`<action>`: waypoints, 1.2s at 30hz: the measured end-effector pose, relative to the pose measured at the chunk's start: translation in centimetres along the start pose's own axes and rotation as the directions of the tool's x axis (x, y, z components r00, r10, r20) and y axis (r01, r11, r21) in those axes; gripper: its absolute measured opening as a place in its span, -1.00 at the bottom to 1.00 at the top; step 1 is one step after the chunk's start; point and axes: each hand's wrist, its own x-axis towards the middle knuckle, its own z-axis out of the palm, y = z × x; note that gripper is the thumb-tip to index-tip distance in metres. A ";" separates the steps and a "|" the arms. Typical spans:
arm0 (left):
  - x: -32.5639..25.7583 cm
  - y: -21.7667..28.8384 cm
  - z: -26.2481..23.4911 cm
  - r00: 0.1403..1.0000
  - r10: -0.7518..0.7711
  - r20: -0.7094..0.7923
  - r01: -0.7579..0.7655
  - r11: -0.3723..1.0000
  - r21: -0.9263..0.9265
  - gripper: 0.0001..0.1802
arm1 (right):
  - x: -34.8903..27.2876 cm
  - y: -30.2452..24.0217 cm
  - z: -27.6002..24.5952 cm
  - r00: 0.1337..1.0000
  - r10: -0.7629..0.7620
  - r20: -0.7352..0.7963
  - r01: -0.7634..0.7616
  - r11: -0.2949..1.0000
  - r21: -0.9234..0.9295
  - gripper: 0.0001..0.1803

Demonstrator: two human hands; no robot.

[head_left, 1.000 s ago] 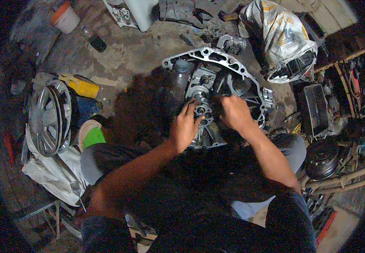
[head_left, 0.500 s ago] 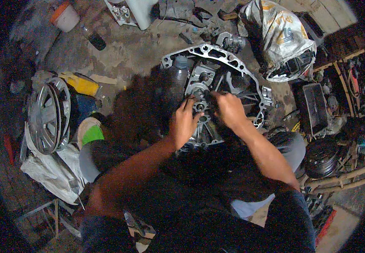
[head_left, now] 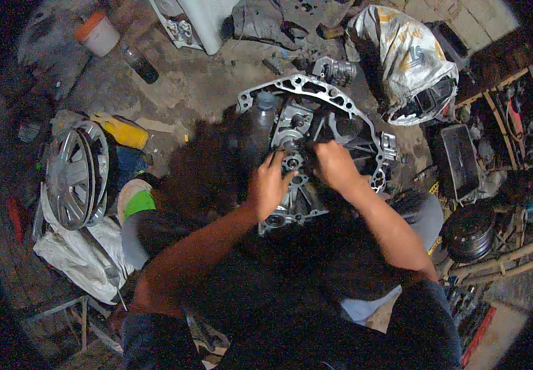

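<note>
A bare metal gearbox housing with a wide, curved, holed flange sits before me, between my knees. My left hand rests on its middle, fingers stretched and thumb apart, beside a round collar with a central bore. Just right of that collar, my right hand is closed, knuckles up. Whatever its curled fingers hold is hidden and dark. A capped clear bottle stands by the housing's left side, partly in shadow.
A smaller metal part lies beyond the flange, near a white sack. At left are wheel covers and a yellow container. On the right stand a dark tray and a wheel rim. A bucket and dark bottle are far left.
The whole scene sits slightly lower in the picture, as my view has tilted. Both hands keep nearly the same places on the housing, with the right one still closed.
</note>
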 end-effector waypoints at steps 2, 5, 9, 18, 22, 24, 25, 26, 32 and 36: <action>-0.1 0.2 -0.2 0.999 -0.024 0.029 0.024 1.000 0.003 -0.47 | 0.3 0.0 0.3 0.996 -0.017 0.087 0.014 0.999 0.032 -0.73; 0.0 0.0 -0.2 0.999 -0.036 0.020 0.036 0.999 0.010 -0.46 | 0.4 0.1 -0.4 0.999 -0.049 0.013 0.047 0.992 0.120 -0.68; 0.0 -0.2 0.1 0.999 -0.047 -0.010 0.047 0.998 0.038 -0.39 | 0.4 -0.2 -0.9 0.979 0.133 0.157 -0.135 0.991 0.005 -0.50; 0.2 -0.2 0.1 1.000 -0.022 0.013 0.022 0.999 0.032 -0.38 | 0.2 0.7 0.0 0.985 0.118 0.124 -0.130 0.987 0.093 -0.39; 0.0 -0.6 0.3 1.000 -0.020 0.008 0.020 0.999 0.039 -0.39 | 0.2 0.8 0.6 0.996 0.068 0.053 -0.075 0.988 0.137 -0.54; 0.0 -0.5 0.3 1.000 -0.017 0.011 0.017 0.999 0.041 -0.41 | 0.6 1.4 -0.5 0.984 0.106 0.145 -0.119 0.989 0.086 -0.51; 0.0 -0.6 0.2 1.000 -0.015 0.014 0.015 0.999 0.042 -0.41 | 0.6 1.4 0.0 0.987 0.092 0.131 -0.107 0.988 0.107 -0.54; 0.0 -0.5 0.2 1.000 -0.012 0.012 0.011 0.999 0.037 -0.41 | 0.5 1.5 0.3 0.990 0.078 0.118 -0.093 0.988 0.120 -0.56; 0.0 0.1 0.0 0.999 -0.027 0.029 0.025 0.998 0.058 -0.41 | -0.9 1.9 0.5 0.995 0.101 -0.017 -0.097 0.982 0.165 -0.57; 0.1 0.0 -0.1 1.000 -0.014 0.013 0.013 0.996 0.086 -0.43 | -0.3 1.2 -0.8 0.990 0.124 0.066 -0.135 0.969 0.205 -0.65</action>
